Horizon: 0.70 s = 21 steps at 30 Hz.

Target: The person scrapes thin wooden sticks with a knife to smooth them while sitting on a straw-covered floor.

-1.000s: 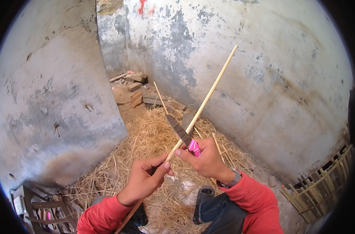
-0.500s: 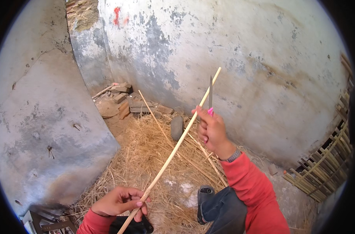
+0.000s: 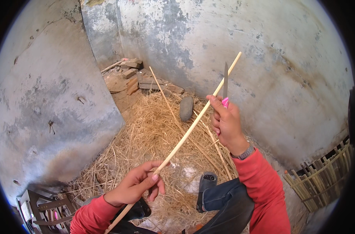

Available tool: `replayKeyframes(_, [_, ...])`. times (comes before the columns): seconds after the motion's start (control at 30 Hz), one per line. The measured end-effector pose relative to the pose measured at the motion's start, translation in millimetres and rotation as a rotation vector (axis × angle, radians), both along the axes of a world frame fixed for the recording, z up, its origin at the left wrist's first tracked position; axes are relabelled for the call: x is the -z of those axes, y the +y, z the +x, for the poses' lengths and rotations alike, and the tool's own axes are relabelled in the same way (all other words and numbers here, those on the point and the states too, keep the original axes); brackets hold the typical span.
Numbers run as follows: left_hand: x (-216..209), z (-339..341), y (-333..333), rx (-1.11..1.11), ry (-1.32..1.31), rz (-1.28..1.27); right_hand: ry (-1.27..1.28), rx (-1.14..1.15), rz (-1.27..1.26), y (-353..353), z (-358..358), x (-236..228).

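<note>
Pale bamboo runs across the middle of the head view: a long thin stick (image 3: 193, 124) slants from the lower left up to the upper right, its tip ending against the stained grey wall (image 3: 286, 70). The left hand (image 3: 136, 183) grips the stick low down, thumb and fingers wrapped round it, and the stick's lower end goes on past the wrist toward the bottom edge. The right hand (image 3: 226, 124) is clenched on a knife (image 3: 225, 84) with a pink handle, the dark blade pointing straight up just beside the stick's upper part; the thumb reaches toward the stick, and whether it presses on it cannot be told. A grey watch band (image 3: 245, 153) sits on that wrist, and both sleeves are red.

Below the hands lies a heap of dry straw (image 3: 154, 136) covering the floor, with more thin sticks (image 3: 164, 95) lying in it. A dark oval stone (image 3: 186, 108) rests on the straw near the corner, behind the held stick. Further back, in the corner itself, broken bricks and boards (image 3: 132, 76) are piled up. A bent knee in blue jeans (image 3: 220, 199) comes in under the right forearm.

At the right edge stands a woven bamboo basket (image 3: 322, 179); its inside is not shown. At the lower left, a dark wooden frame (image 3: 45, 206) leans by the curved wall.
</note>
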State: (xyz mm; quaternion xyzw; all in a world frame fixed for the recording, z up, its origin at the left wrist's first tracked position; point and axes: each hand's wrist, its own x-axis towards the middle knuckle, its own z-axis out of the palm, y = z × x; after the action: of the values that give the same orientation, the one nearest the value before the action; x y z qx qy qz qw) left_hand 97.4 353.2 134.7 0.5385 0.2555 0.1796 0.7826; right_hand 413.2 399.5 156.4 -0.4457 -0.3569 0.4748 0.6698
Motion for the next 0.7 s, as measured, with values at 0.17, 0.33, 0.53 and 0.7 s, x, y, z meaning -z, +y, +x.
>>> replayKeyframes(0.17, [1,22,11,-0.159,0.032,0.209,-0.115,-0.153,-0.04,-9,-18,-7])
replayKeyframes(0.33, [8,42,32,-0.182,0.062,0.387,-0.2,-0.252,-0.117,-16,-39,7])
replayKeyframes(0.53, [15,56,42,-0.267,-0.104,0.328,-0.361,-0.283,0.097,-18,-63,32])
replayKeyframes(0.7, [-5,41,30,-0.207,-0.16,-0.046,-0.439,-0.299,0.01,-24,-45,16])
